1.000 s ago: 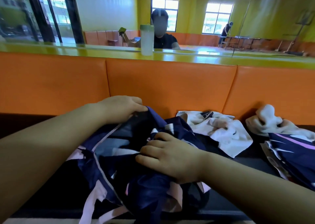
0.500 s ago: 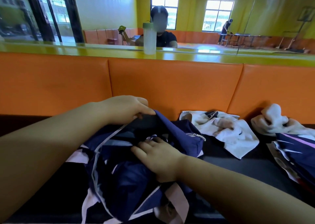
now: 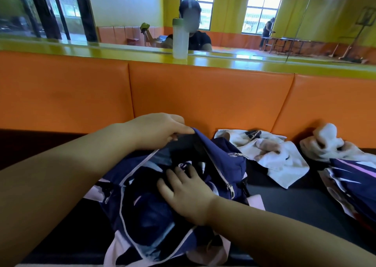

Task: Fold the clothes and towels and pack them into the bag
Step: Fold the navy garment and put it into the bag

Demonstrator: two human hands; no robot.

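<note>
A navy bag [image 3: 225,161] with pale pink trim and a zipper lies open on the black bench seat [image 3: 305,203]. My left hand [image 3: 160,130] pinches the far rim of the bag's opening and holds it up. Fingers spread, my right hand [image 3: 187,191] presses down on dark navy cloth [image 3: 146,216] inside the bag. A crumpled white towel [image 3: 278,161] lies to the right of the bag. Further right sit a second white towel [image 3: 325,142] and a navy garment with pink stripes [image 3: 354,177].
An orange padded backrest [image 3: 203,96] runs behind the seat. On the yellow-green ledge [image 3: 101,51] above it stands a clear bottle with a green lid [image 3: 180,38]. A mirror behind reflects the room, a person and windows.
My right hand has slid forward and deeper into the bag, flattening the cloth. My left hand keeps its hold on the rim. The camera has tilted a little.
</note>
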